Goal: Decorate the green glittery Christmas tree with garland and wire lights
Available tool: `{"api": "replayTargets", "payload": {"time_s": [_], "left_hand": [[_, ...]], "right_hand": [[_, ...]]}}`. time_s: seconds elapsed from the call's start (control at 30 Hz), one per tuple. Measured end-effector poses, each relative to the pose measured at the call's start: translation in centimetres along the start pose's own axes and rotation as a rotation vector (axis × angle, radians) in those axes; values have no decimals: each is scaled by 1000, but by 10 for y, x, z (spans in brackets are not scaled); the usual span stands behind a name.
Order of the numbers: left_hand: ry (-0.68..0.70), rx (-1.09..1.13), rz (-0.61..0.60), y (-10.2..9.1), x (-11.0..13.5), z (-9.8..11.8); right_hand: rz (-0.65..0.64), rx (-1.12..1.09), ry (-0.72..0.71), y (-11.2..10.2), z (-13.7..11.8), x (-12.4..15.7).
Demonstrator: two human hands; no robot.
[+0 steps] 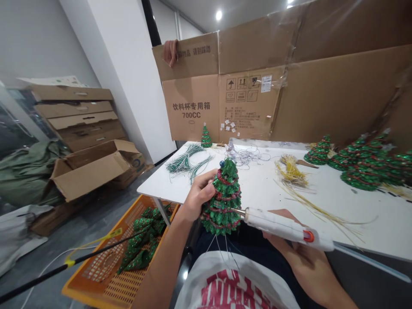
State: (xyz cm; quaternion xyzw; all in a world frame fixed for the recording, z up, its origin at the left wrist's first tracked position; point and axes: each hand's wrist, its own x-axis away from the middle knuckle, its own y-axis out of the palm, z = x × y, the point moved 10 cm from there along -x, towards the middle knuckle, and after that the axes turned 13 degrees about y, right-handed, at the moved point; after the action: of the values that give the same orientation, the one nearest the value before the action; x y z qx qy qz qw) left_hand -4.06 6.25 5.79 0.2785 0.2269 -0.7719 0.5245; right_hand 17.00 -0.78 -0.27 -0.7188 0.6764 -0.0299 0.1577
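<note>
My left hand (200, 194) grips a small green Christmas tree ornament (223, 199) by its left side, upright in front of my lap. Reddish garland winds round the tree, and a blue ball sits near its top. Thin strands hang from its base. In my right hand (289, 240) is a white hot glue gun (280, 225) with a red-orange spot on its side. Its metal nozzle points left and meets or nearly meets the tree's right side. A translucent glue stick (370, 259) sticks out of its back end. The right fingers are partly hidden by the gun.
On the white table (254, 184) lie green strands (186, 161), yellow strands (292, 171) and tangled thin wire (251, 155). Several finished-looking trees (363, 165) stand at right, one small tree (206, 136) at back. An orange crate (93, 274) holds green trees below left. Cardboard (337, 94) walls the back.
</note>
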Motion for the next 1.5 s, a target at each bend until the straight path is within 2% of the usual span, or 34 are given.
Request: {"api": "replayTargets", "payload": {"time_s": [0.27,0.5,0.8,1.03,1.23,1.5], "left_hand": [[3,-120,-25,-11,3,9],[104,-265,-64,-18,2,29],[163,-388,-81,-14,0,40],[181,-627,-131,-12,-1,54],[157,-654,-169,-10,-5,46],[100,-606,-196,-11,-5,29]], "right_hand": [[-12,42,1,4,0,2],[-34,35,35,7,7,3],[-7,54,51,4,7,2],[-7,176,100,9,4,5],[-19,320,-13,11,-6,9],[67,417,-154,6,-14,11]]}}
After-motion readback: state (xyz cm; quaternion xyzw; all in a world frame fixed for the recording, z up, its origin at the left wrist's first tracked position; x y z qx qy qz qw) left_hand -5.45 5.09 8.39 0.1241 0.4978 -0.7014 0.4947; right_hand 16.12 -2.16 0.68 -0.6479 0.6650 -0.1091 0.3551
